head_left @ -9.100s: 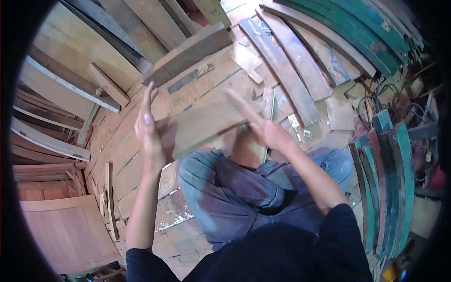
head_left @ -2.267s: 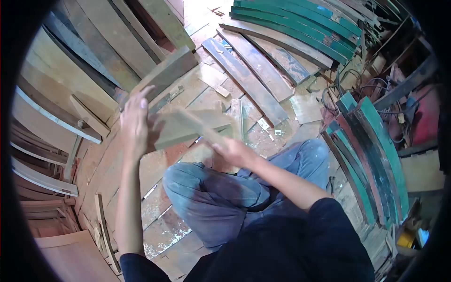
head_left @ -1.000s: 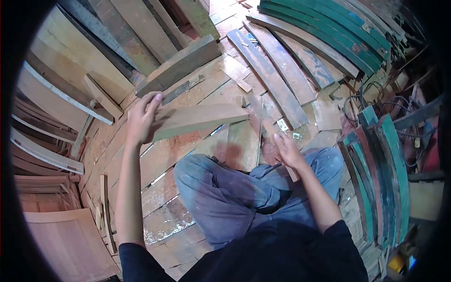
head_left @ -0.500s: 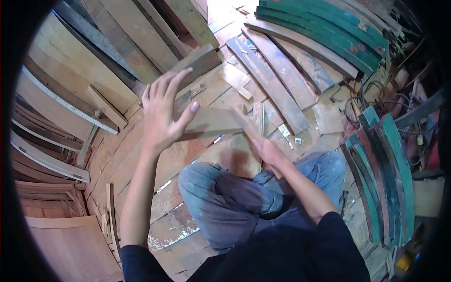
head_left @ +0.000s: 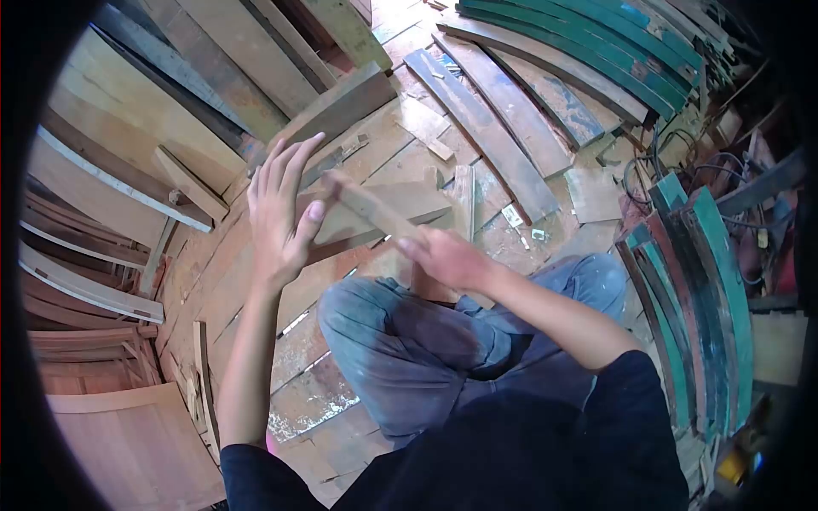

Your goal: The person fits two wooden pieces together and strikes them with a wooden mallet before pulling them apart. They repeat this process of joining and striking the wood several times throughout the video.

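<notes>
My left hand point(head_left: 285, 213) is raised, its fingers up and apart, holding nothing. It overlaps the left end of a thick wooden piece point(head_left: 400, 203) lying across in front of my crossed legs; whether they touch I cannot tell. Fingers wrapped, my right hand point(head_left: 452, 258) grips a thin wooden stick point(head_left: 375, 209), blurred by motion. The stick slants up and left over the wooden piece, and its far end is close to my left thumb. What that end is like is too smeared to tell.
Boards point(head_left: 128, 111) and curved pieces point(head_left: 102, 192) lean at the left. Flat planks point(head_left: 486, 136) lie ahead, with green curved pieces point(head_left: 588, 47) behind them. More green pieces point(head_left: 720, 298) and cables point(head_left: 673, 153) are at the right. A thick beam point(head_left: 341, 106) rests beyond my left hand.
My right hand has moved left and slightly up, and the stick has swung left toward my left hand. My left hand has shifted slightly left, still open.
</notes>
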Motion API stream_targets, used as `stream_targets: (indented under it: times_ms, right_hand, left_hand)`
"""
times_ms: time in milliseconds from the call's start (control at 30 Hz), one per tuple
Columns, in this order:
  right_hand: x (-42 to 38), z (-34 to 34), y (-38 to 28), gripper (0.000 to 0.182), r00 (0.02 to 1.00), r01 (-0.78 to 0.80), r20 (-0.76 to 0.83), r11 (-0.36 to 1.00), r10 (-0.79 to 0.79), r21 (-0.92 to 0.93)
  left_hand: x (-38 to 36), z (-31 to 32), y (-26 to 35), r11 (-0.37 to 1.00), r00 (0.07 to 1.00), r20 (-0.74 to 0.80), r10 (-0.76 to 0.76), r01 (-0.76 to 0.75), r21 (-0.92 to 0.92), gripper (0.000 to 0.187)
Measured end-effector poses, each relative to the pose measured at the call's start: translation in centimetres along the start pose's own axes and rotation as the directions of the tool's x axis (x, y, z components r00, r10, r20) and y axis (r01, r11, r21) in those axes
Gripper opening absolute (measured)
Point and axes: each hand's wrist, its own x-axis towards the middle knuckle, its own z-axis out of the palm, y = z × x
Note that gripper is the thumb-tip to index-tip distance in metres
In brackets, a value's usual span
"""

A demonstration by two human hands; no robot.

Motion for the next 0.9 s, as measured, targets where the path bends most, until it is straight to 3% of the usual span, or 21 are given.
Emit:
stream_targets:
  times_ms: [33,67,167,267,333,400,500,533,600,700,800,900]
  right_hand:
    - [-0.6,0.2,-1.4,0.061,1.0,0.018,-0.002,1.0,-0.018,-0.017]
    - [-0.7,0.4,-0.4,0.06,0.989,0.135,-0.073,0.989,-0.13,0.068]
    - [1.1,-0.2,7.8,0.058,0.993,-0.084,-0.087,0.994,0.078,-0.066]
    - [3.3,-1.7,10.3,0.056,0.948,-0.314,-0.037,0.916,0.315,-0.249]
    - [2.4,-2.7,4.4,0.055,0.993,-0.089,0.065,0.983,0.1,-0.158]
    - [1.2,-1.6,-0.4,0.054,0.994,-0.008,0.107,1.0,0.006,0.024]
    - [0.1,-0.3,-1.1,0.055,0.999,0.029,0.043,0.999,-0.03,0.017]
    - [-0.3,-0.1,0.1,0.055,0.996,0.076,-0.048,0.996,-0.073,0.052]
    - [0.9,0.6,6.0,0.057,0.991,0.066,-0.115,0.996,-0.073,-0.068]
    - [2.3,-1.3,9.7,0.055,0.957,-0.288,-0.02,0.94,0.29,-0.181]
    - [0.6,-2.1,0.5,0.05,0.99,-0.121,0.075,0.992,0.117,0.041]
    - [-0.5,1.3,-1.9,0.05,0.996,0.031,-0.088,0.992,-0.02,0.119]
  left_hand:
    - [-0.2,0.1,0.1,1.0,1.0,0.006,-0.002,0.002,0.01,0.077]
    - [-0.5,0.1,0.1,1.0,1.0,0.006,0.0,0.0,0.026,0.077]
    - [-1.8,-0.1,-0.8,0.997,0.999,0.017,-0.045,0.044,0.066,0.08]
    - [-2.1,0.0,-1.1,0.997,0.997,0.037,-0.073,0.072,0.04,0.08]
    - [-1.1,0.1,-0.5,0.999,0.999,0.024,-0.046,0.046,0.027,0.081]
    - [0.4,-0.1,0.0,1.0,0.999,0.014,-0.029,0.029,0.004,0.081]
    - [1.2,-0.4,0.1,0.999,0.999,0.042,-0.012,0.01,0.048,0.081]
    - [1.0,-0.4,-0.3,0.998,0.998,0.058,0.003,-0.007,0.065,0.08]
    - [0.5,-0.6,-1.7,0.996,0.997,0.068,-0.022,0.016,0.09,0.079]
    - [0.2,-1.0,-3.0,0.996,0.995,0.08,-0.06,0.055,0.065,0.079]
    - [1.8,-1.2,-3.3,1.0,0.996,0.087,-0.025,0.023,0.019,0.079]
    - [3.1,-1.1,-3.1,0.998,0.993,0.111,0.042,-0.046,0.033,0.082]
